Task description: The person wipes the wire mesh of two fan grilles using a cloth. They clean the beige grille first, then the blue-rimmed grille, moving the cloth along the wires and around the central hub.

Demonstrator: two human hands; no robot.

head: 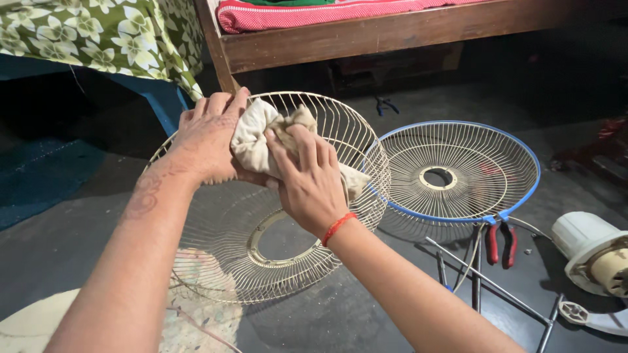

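A cream wire fan guard (pixel 222 255) stands tilted on the dark floor in front of me. Both hands press a crumpled beige cloth (pixel 252 140) against its upper rim. My left hand (pixel 206 137) cups the cloth from the left, fingers over the wires. My right hand (pixel 311 183), with a red thread at the wrist, grips the cloth from the right. A second guard with a blue rim (pixel 458 173) lies flat just to the right, touching the first.
Red-handled pliers (pixel 500 243) and thin metal rods (pixel 487 281) lie at the right. A white fan motor housing (pixel 592 252) sits at the right edge. A wooden bed frame (pixel 366 36) and a green flowered cloth (pixel 98 33) are behind. A pale sheet (pixel 39 323) lies at lower left.
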